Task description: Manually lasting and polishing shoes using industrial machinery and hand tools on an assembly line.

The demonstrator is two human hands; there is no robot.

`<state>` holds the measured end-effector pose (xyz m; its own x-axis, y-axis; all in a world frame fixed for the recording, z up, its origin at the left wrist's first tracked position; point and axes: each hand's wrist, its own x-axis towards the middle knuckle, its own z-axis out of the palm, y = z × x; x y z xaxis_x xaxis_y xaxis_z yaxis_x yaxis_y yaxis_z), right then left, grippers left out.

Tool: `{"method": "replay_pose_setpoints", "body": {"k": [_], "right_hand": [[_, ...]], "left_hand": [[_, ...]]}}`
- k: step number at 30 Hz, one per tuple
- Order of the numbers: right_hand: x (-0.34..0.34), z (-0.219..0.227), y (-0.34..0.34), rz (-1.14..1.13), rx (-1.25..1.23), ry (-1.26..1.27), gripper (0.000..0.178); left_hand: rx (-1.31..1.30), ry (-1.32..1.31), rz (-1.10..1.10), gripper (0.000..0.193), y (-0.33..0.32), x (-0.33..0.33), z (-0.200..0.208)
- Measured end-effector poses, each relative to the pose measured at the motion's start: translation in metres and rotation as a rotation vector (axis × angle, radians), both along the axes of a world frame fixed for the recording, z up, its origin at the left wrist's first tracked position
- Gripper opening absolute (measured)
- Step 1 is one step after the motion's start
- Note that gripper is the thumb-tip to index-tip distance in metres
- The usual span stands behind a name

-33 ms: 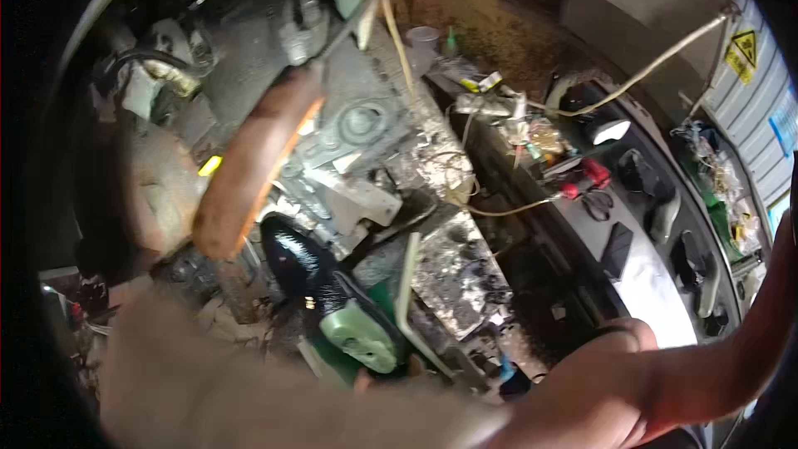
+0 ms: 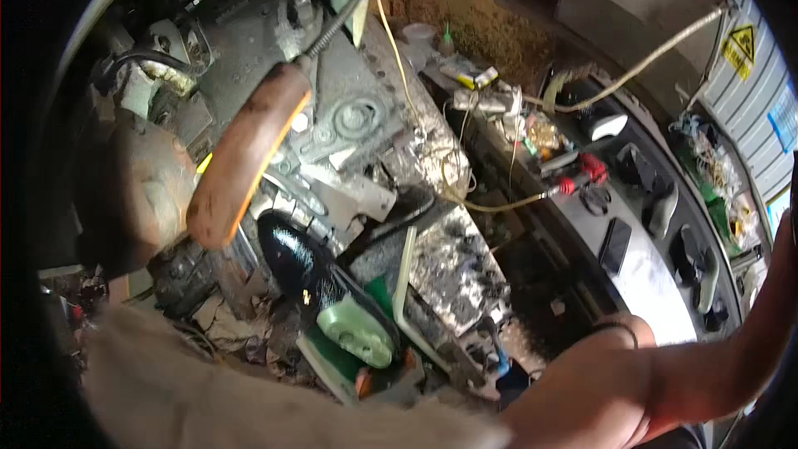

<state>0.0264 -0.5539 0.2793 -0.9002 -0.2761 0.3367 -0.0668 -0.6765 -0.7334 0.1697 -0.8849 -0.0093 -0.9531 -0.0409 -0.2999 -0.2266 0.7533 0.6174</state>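
Note:
A beige sleeve [image 2: 249, 391], blurred and close, crosses the lower edge from the left; no hand shows clearly at its end. At the lower right is bare skin [image 2: 598, 382] of my right arm or hand, bent up toward the right edge, with a thin dark band around it. Its fingers cannot be made out. Just above the sleeve lies a glossy black shoe upper [image 2: 293, 258] on a green shoe last [image 2: 357, 333], toe pointing up and left. A small orange-pink patch [image 2: 363, 382] near the heel may be a fingertip; I cannot tell.
A brown handle-shaped thing with an orange edge [image 2: 249, 154] hangs on a spring-sheathed cord over a grey machine [image 2: 353, 116]. On the right are a bench [image 2: 652, 291] with a phone-like black slab [image 2: 615, 245], a red tool [image 2: 590, 170] and several shoes [image 2: 652, 187].
The brown hanging thing has shifted slightly up and left in the picture. The view is sharper now. The bare arm and the shoe have hardly moved.

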Motion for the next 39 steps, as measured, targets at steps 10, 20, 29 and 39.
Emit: {"method": "replay_pose_setpoints", "body": {"k": [10, 20, 29, 39], "right_hand": [[0.074, 0.038, 0.001, 0.21, -0.159, 0.002, 0.04], [0.143, 0.058, 0.043, 0.458, -0.338, -0.002, 0.053], [0.214, -0.005, 0.037, 0.732, 0.105, -0.699, 0.112], [0.27, -0.132, 0.187, -0.567, 0.95, 0.58, 0.04]], "left_hand": [[0.609, 0.448, 0.328, 0.047, -0.119, 0.117, 0.094], [1.194, 0.918, 0.641, 0.053, -0.011, 0.146, 0.215], [2.065, 0.541, -0.168, 0.067, 0.075, 0.071, 0.25], [1.571, 0.261, 0.228, 0.044, 0.305, -0.001, 0.259]]}}
